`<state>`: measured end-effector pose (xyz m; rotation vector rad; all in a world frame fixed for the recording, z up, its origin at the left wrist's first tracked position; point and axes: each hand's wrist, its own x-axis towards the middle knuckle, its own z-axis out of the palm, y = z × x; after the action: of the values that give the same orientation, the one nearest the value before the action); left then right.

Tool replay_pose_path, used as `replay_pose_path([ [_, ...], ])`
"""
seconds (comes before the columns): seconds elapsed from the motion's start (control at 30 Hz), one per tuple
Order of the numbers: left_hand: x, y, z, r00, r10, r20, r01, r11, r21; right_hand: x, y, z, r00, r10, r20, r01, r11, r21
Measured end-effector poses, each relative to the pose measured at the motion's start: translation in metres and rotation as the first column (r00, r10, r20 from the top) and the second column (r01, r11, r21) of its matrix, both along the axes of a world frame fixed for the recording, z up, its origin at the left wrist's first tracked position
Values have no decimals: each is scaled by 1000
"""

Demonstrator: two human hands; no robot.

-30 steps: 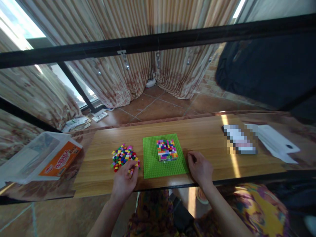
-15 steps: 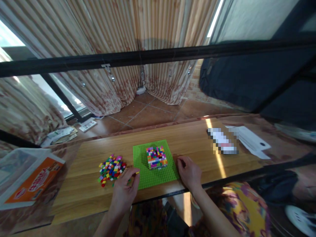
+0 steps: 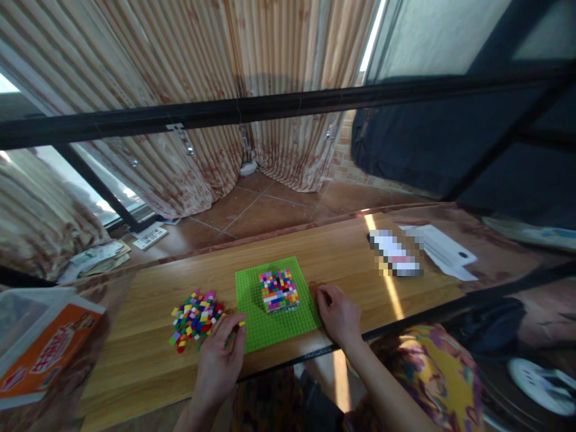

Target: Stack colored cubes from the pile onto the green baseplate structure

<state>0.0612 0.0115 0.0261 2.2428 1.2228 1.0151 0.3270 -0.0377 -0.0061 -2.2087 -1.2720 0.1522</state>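
Brick placement under way: left hand (image 3: 219, 360) pinches small yellow brick (image 3: 242, 323) beside loose brick pile (image 3: 194, 312); right hand (image 3: 338, 313), fingers curled, steadies green baseplate (image 3: 252, 300); seating on multicoloured block (image 3: 279, 290) likely demands precise stud alignment.

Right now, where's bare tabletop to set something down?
Bare wood between right hand and blurred item, and behind green baseplate. Crowded: loose bricks by left hand, brick block on baseplate.
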Motion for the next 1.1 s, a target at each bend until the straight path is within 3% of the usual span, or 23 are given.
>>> replay_pose_path([
  [0.17, 3, 2, 0, 998, 63, 20, -62, 996, -67, 0, 0, 0, 1000, 6, 7, -6, 1000, 9],
  [0.43, 18, 9, 13, 999, 14, 45, -14, 1000, -13, 0, 1, 1, 1000, 16, -1, -16, 1000, 21],
  [0.93, 9, 4, -2, 991, 119, 58, -104, 973, -206, 1, 0, -1, 1000, 26, 0, -26, 999, 20],
  [1.1, 10, 6, 0, 994, 94, 56, -83, 981, -177, 1, 0, -2, 1000, 15, 4, -16, 1000, 17],
])
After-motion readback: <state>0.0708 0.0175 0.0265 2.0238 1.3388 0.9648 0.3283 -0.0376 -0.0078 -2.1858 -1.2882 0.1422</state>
